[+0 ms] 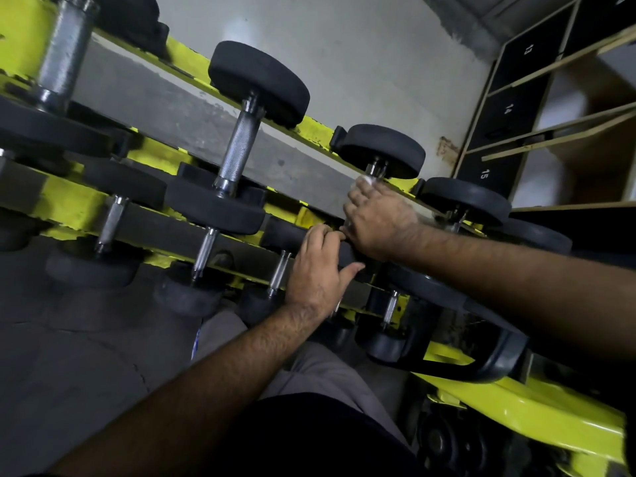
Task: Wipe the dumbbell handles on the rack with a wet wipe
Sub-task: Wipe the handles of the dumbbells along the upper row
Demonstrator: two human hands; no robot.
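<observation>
the left hand [318,266] rests on a black dumbbell end, fingers loosely open. just past it, the right hand [377,222] is wrapped around a handle with the white wet wipe [365,180] on the yellow rack [69,204]. many handles look left to wipe.

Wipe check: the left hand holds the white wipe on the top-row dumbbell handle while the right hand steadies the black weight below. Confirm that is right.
Not right: the hands are swapped. In the head view the right hand presses the white wipe on the top-row dumbbell handle, while the left hand steadies the black weight below.
</observation>
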